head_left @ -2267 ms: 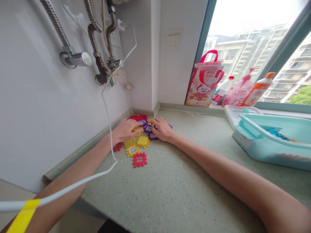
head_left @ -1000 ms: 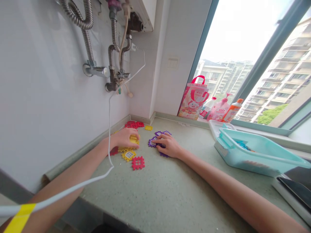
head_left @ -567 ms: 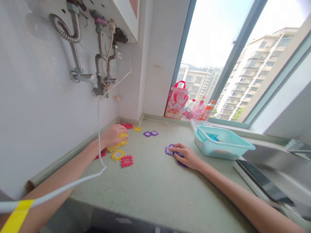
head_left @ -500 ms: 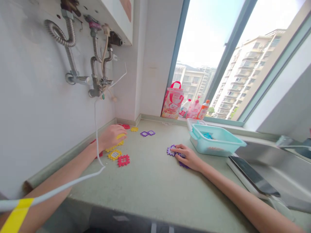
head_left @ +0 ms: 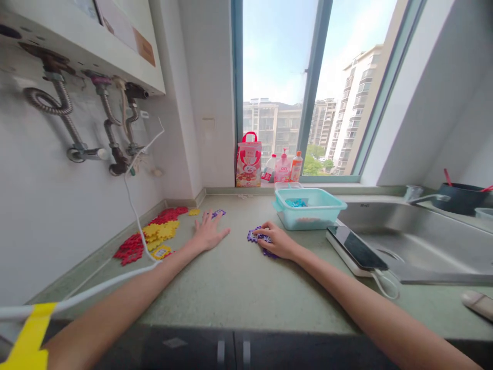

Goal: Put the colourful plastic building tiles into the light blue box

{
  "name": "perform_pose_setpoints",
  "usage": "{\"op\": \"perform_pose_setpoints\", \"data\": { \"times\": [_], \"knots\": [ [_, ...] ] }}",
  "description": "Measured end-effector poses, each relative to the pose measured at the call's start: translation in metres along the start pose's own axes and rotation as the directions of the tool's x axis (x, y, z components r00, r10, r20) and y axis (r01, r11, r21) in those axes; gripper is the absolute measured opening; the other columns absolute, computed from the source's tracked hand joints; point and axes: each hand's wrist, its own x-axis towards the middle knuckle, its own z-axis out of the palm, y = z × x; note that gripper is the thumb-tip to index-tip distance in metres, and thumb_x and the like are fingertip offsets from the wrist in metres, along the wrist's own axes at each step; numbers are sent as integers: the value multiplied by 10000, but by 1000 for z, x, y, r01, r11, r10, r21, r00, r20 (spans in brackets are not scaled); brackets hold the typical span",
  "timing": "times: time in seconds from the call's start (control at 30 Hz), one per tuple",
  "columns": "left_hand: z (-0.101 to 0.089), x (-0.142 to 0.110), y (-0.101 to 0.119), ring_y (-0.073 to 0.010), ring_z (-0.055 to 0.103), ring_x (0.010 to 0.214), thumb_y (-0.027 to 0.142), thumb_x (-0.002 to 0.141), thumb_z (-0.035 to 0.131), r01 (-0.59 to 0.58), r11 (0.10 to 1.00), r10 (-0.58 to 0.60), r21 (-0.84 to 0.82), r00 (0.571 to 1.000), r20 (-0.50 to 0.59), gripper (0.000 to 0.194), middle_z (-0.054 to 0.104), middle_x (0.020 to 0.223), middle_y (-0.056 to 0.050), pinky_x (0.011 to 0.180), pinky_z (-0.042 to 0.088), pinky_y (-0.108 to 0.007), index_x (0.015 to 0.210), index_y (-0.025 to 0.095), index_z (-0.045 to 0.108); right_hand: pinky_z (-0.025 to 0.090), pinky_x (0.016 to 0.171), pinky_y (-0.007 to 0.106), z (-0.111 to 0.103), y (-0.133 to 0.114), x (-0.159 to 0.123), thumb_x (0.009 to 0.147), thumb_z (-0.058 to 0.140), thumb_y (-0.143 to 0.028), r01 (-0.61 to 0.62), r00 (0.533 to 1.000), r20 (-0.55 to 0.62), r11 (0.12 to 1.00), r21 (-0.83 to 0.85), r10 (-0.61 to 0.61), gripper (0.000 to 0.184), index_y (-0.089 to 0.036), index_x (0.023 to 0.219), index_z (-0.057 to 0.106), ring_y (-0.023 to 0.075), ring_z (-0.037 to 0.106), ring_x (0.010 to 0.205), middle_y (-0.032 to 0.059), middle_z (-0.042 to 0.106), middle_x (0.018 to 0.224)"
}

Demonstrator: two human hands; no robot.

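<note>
pale green tabletop (head_left: 215,293) fills the foreground and runs back towards a window (head_left: 277,56). near its middle, flat purple pieces (head_left: 252,235) with toothed edges lie partly under the right hand (head_left: 279,241); its fingers are bent down over them, and whether they pinch any or only rest on top i cannot tell. more purple pieces (head_left: 219,213) lie farther back, partly hidden by the left hand (head_left: 210,234), whose fingers are spread wide, thumb well out; contact there is unclear. the step in hand looks like a reach for these far pieces while the right hand minds the near ones. as i judge it, the next move calls for the left fingers to press flat from above or catch a toothed edge, since such thin pieces offer little to grip. to the left, overlapping yellow pieces (head_left: 160,232) lie among red pieces (head_left: 129,250), a white cable (head_left: 96,290) crossing in front. to the right, a turquoise tub (head_left: 319,218) holds blue pieces (head_left: 296,203), with a phone (head_left: 356,246) beside the sink (head_left: 439,231) beyond.
</note>
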Motion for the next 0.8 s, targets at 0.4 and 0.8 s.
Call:
{"op": "perform_pose_setpoints", "data": {
  "times": [0.4, 0.8],
  "knots": [
    [5, 30, 22, -368, 230, 1598, 645, 1019, 377, -161, 986, 153, 35, 974, 164, 718, 286, 1725, -118, 1263, 188, -626, 1648, 298, 362, 542, 973, 370, -15, -29, 0, 875, 758, -193, 125, 984, 115, 988, 92, -136, 364, -230, 1236, 784, 231, 675, 1013, 101, 712, 1110],
    [-21, -54, 34, -308, 419, 1518, 591, 999, 548, -564, 802, 592, -199, 795, 131, 693, 450, 1650, -68, 1255, 315, -468, 1615, 301, 419, 515, 954, 393, -25, -31, 2, 835, 735, -164, 165, 985, -63, 983, 78, -160, 291, -210, 1122, 748, 253, 670, 1006, 81, 734, 1051]
  ]
}}
